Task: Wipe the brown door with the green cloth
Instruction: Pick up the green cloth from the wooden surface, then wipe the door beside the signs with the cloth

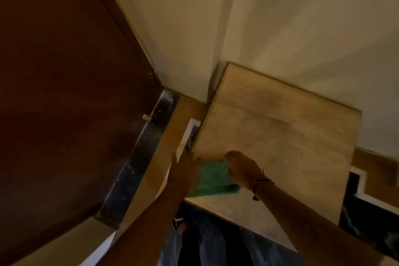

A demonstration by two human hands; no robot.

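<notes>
The brown door [64,84] fills the left side of the view, closed and dark. A folded green cloth [212,181] lies flat on the near left corner of a light wooden table top [280,131]. My left hand [185,170] rests with fingers spread at the cloth's left edge, partly over it. My right hand [243,168], with a red thread at the wrist, is curled over the cloth's far right corner, fingertips touching it. Whether either hand pinches the cloth is hidden by the fingers.
A cream wall [302,17] rises behind the table, with a corner pillar [185,39] next to the door frame. A black marble threshold strip [142,157] runs along the door's foot, with a small door stopper [146,117]. Dark floor and my legs are below.
</notes>
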